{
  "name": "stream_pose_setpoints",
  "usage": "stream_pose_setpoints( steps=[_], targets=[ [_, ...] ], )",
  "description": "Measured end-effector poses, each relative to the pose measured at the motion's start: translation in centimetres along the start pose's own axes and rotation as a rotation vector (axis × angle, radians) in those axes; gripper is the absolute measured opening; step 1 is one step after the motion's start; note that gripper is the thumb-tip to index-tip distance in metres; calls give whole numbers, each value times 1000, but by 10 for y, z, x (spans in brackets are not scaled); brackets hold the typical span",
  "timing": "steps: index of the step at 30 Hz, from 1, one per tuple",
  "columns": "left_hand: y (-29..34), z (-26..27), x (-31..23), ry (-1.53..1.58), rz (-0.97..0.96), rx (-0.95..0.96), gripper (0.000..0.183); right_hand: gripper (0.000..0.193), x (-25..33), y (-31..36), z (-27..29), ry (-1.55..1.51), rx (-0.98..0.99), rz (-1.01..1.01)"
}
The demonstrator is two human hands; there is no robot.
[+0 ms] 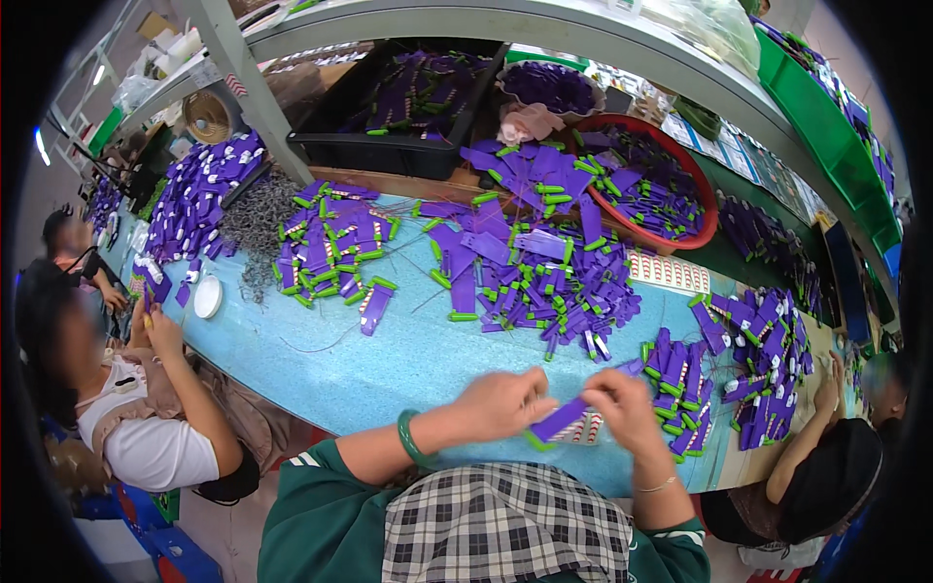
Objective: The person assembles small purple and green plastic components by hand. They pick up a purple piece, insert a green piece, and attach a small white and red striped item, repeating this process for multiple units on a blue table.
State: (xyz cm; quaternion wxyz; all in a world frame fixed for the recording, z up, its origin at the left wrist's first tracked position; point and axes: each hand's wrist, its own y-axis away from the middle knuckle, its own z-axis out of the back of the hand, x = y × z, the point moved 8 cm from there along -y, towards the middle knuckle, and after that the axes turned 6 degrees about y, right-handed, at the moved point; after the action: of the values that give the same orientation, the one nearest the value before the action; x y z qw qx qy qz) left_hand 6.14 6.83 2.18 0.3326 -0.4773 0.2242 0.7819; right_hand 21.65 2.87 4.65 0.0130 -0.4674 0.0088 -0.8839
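My right hand (pixel 625 406) pinches one end of a flat purple plastic piece (pixel 561 420) with a bright green end, tilted just above the blue table. Close by on the left, my left hand (pixel 505 403) has its fingers curled together. Motion blurs them, and whatever they pinch is too small to make out. A green bangle (pixel 408 439) circles my left wrist. Below the purple piece lies a small sheet of red-and-white stickers (pixel 589 428), partly covered. Right of my right hand lies a heap of purple pieces with green ends and striped stickers (pixel 678 384).
A large heap of purple pieces (pixel 554 282) spreads ahead, near a red basin (pixel 716 209) and a black tray (pixel 389 158). A sticker sheet (pixel 671 273) lies right of the heap. Co-workers sit at left (pixel 146 428) and right (pixel 816 466). A metal shelf beam (pixel 466 27) crosses above.
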Motion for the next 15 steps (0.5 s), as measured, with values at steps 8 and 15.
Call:
stream_pose_setpoints(
  steps=[8, 15],
  targets=[
    [-36, 113, 63, -868, 288, -404, 41, 25, 25, 12, 70, 901, -265, 109],
    [-40, 110, 61, -911, 310, -317, 42, 22, 26, 28, -37, 752, 43, 310]
  ],
)
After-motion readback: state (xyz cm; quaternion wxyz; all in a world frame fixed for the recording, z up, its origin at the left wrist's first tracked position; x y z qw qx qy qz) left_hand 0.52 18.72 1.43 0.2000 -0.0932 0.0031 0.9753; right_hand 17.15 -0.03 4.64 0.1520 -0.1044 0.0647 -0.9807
